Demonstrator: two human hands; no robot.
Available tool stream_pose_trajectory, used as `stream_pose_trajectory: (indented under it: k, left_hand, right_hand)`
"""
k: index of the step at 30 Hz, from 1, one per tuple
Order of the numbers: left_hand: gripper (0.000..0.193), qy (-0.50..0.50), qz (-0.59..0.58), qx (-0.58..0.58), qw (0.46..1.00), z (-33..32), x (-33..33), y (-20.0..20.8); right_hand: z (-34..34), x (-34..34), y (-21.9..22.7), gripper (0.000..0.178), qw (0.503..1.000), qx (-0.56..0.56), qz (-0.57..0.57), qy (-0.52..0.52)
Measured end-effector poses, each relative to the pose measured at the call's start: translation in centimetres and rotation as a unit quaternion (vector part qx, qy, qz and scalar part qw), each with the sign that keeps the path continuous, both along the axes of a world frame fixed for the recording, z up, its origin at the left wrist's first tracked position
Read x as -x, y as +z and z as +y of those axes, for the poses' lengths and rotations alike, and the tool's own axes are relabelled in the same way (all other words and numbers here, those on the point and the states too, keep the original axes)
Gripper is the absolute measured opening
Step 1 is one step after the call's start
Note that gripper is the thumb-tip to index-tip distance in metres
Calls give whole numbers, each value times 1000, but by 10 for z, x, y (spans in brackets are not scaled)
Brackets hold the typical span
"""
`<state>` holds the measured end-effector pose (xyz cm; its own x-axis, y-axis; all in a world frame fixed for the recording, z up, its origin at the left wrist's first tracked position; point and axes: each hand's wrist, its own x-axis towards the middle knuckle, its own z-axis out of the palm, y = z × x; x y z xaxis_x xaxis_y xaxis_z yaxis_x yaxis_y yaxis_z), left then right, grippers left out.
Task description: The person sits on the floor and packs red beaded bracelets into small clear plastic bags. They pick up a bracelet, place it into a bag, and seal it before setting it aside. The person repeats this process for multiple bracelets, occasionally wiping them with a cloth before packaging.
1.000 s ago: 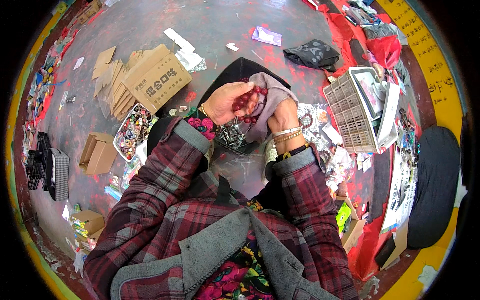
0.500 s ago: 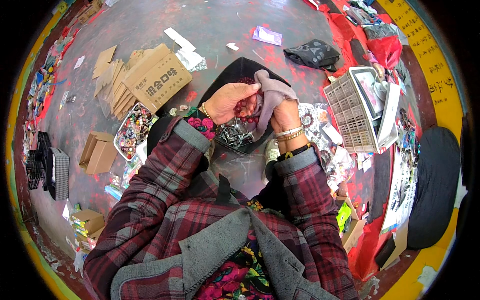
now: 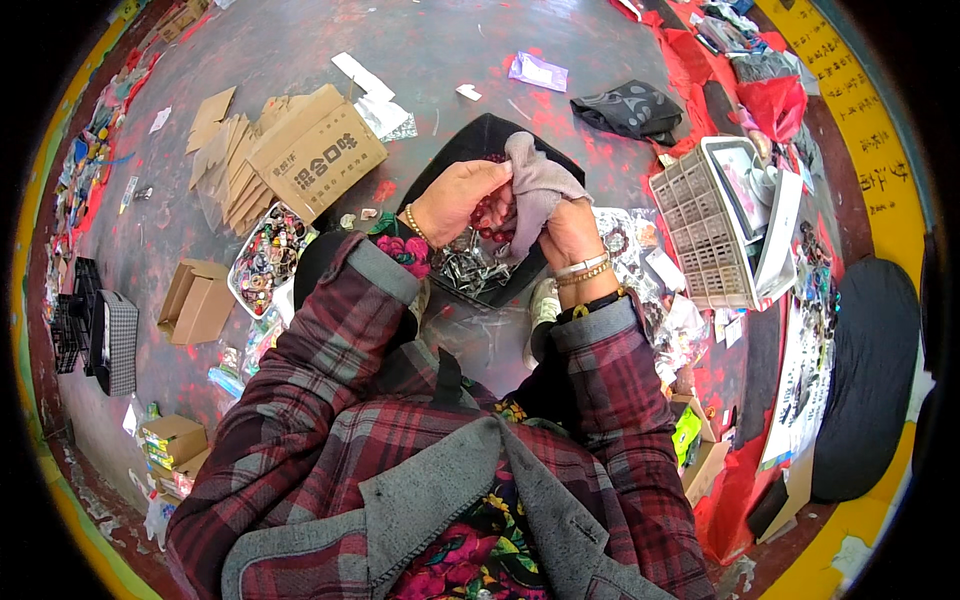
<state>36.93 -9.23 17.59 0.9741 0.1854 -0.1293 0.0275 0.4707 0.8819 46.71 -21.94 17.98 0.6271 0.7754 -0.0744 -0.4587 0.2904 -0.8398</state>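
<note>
Dark red beads (image 3: 492,217) hang in a cluster at the fingers of my left hand (image 3: 455,202), which is closed on them. My right hand (image 3: 571,234) is wrapped in and closed around a greyish-purple cloth (image 3: 538,178); the cloth drapes down next to the beads, and its upper end meets my left fingertips. Both hands are held over a black open container (image 3: 484,132) between my feet. Shiny silver metal pieces (image 3: 470,262) show inside it, below the beads. Part of the bead cluster is hidden behind the cloth and fingers.
On the left stand flattened cardboard (image 3: 315,160), a white tray of small colourful items (image 3: 268,262) and an open carton (image 3: 194,305). A beige plastic basket (image 3: 698,235) sits at right, near a dark patterned bag (image 3: 630,110) and clear plastic packets (image 3: 672,335).
The cloth has shifted slightly, its upper end now spread wider beside my left fingertips. Both hands stay nearly in place over the black container.
</note>
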Motion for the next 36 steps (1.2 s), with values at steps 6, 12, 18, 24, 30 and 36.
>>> stream_pose_trajectory:
  k: [6,12,18,24,30,36]
  left_hand:
    - [34,-15,32,13,999,-4,-1,4]
    - [34,40,17,159,986,3,-2,4]
    - [31,17,21,135,990,3,-2,3]
    - [30,47,-70,-71,994,-9,-2,6]
    - [32,54,-101,-244,963,-15,-3,6]
    - [19,80,19,-229,970,-5,-4,2]
  right_hand:
    - [5,-7,6,21,992,35,84,87]
    - [9,-14,14,20,985,-25,107,133]
    - [-3,-6,1,23,999,-2,51,0]
    - [-1,-12,3,21,998,39,53,0]
    - [1,-9,5,24,989,141,45,-16]
    - [2,-5,6,27,992,102,55,46]
